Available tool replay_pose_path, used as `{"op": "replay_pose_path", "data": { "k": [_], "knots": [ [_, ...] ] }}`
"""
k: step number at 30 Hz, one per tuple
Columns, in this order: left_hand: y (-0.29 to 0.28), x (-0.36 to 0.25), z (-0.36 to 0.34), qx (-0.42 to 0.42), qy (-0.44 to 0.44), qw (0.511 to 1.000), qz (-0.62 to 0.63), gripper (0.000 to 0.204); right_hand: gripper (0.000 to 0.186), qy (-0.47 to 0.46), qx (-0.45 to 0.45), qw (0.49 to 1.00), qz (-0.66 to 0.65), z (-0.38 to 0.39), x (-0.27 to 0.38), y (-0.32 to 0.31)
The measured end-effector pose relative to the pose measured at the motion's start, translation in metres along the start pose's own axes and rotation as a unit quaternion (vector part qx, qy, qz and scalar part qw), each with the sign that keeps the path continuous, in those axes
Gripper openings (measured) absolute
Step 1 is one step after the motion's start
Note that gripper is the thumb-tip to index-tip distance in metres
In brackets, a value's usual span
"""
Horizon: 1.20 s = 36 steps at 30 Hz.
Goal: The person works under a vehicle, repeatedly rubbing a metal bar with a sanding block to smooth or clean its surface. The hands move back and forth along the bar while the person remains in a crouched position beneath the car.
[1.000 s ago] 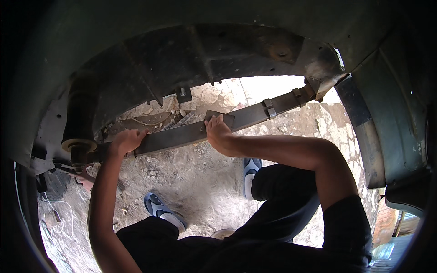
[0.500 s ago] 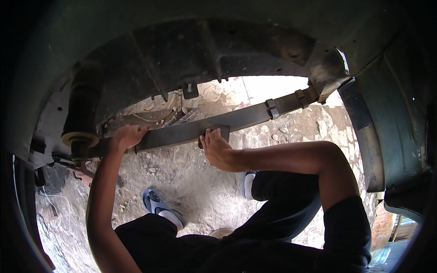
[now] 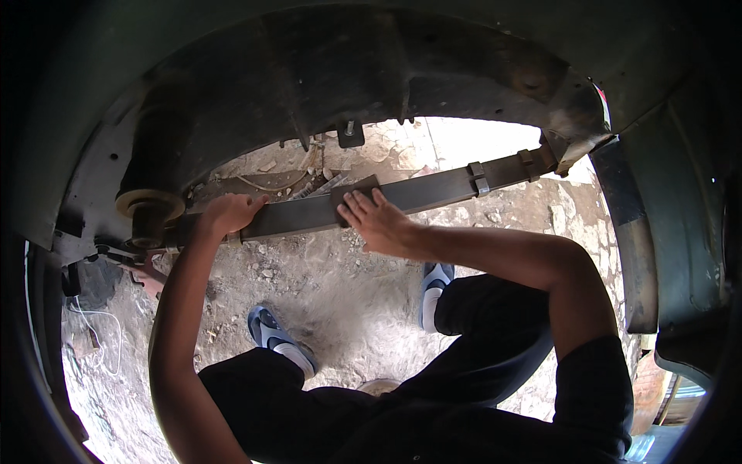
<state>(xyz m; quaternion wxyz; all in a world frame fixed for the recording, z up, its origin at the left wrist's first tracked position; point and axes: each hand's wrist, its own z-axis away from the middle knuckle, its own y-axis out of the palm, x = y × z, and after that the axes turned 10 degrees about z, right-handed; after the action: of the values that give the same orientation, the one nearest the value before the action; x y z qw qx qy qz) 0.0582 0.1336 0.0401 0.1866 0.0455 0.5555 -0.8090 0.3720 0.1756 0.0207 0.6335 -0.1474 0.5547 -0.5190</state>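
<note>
A long dark leaf spring (image 3: 433,191) runs across under the vehicle body, its right end higher in the picture. Near its left end my left hand (image 3: 225,215) is closed over it, thumb pointing right. My right hand (image 3: 385,224) lies on a flat dark rectangular plate (image 3: 357,190) at the spring's middle, fingers stretched and slightly spread. The plate sits crosswise over the spring. Two metal clips, one of them a shiny clip (image 3: 478,179), wrap the spring toward its right end.
A ribbed rubber-like bump stop (image 3: 149,204) hangs at the left above the spring's end. Below it another person's hand (image 3: 147,276) reaches in near a metal rod. A bracket with a bolt (image 3: 350,134) hangs from the dark wheel arch. Rubble and dirt cover the ground.
The plate has shifted left and away from me, turning across the spring. My right hand has moved up with it, its fingers now straighter. The whole view has shifted slightly.
</note>
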Motion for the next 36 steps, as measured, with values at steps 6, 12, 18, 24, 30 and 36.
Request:
{"op": "replay_pose_path", "data": {
  "k": [6, 12, 18, 24, 30, 36],
  "knots": [
    [-0.003, -0.002, -0.001, 0.004, -0.006, 1.0, 0.001, 0.072, 0.093, 0.023, 0.061, 0.997, -0.049, 0.002, -0.007, -0.005],
    [0.003, 0.009, 0.0, -0.021, 0.006, 1.0, 0.007, 0.074, 0.1, -0.031, 0.018, 0.992, -0.118, 0.001, -0.015, -0.008],
    [0.012, 0.018, -0.01, -0.001, 0.02, 1.0, -0.002, 0.072, 0.095, -0.033, 0.007, 0.99, -0.136, 0.008, 0.002, -0.016],
    [0.009, 0.015, -0.008, -0.003, 0.019, 1.0, -0.01, 0.076, 0.097, 0.011, 0.022, 0.991, -0.13, 0.003, -0.015, 0.003],
    [0.014, 0.018, -0.013, 0.012, 0.006, 1.0, -0.003, 0.072, 0.093, 0.0, 0.054, 0.993, -0.106, 0.002, 0.0, -0.024],
    [0.002, 0.009, -0.015, 0.087, -0.038, 0.995, 0.014, 0.077, 0.089, 0.039, 0.04, 0.992, -0.116, 0.002, -0.016, -0.006]
  ]
}}
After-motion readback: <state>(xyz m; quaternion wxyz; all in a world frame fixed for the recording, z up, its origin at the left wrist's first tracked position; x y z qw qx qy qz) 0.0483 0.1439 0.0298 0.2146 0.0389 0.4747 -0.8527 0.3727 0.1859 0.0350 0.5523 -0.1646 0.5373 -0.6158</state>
